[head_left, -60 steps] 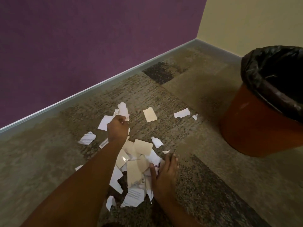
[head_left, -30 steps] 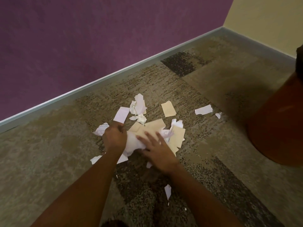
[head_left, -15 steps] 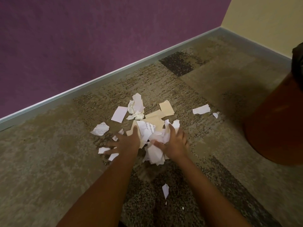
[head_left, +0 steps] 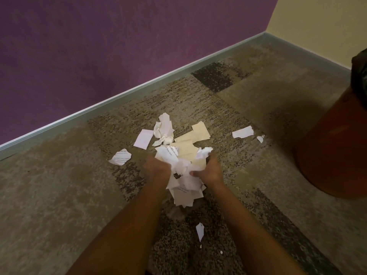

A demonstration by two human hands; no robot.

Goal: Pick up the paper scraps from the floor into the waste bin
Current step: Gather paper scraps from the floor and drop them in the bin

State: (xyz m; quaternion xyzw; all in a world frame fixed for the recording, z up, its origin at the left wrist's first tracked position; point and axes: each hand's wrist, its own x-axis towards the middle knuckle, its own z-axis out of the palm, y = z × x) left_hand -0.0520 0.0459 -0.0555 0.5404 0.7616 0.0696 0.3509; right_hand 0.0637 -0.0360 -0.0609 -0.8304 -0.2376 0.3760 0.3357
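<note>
Head view, and both hands are in on the pile: left hand [head_left: 156, 165] and right hand [head_left: 210, 171] cup a wad [head_left: 184, 175] of scraps between them, fingers curled in round its sides, the right thumb pressed into the front. The left hand is blurred, so I can't call its exact finger lay. Sheets dangle off the wad's bottom edge, low over the carpet [head_left: 59, 195].

This stuff looks feather-light, thin and floppy. I'd squeeze from both sides and scoop from under, or the lower pieces will likely slide out.

It's a mix of white printed paper, some of it crumpled soft, and flat tan pieces [head_left: 200, 132] that look stiffer, all with torn edges. More scraps lie loose on the floor: a printed one [head_left: 120, 157] to the left, a white strip [head_left: 242, 132] towards the bin, a sliver [head_left: 199, 231] between the forearms.

The bin [head_left: 333, 155] is orange-brown and smooth-walled with a black liner [head_left: 360, 70]. It stands on the right, well apart from the wad.
</note>
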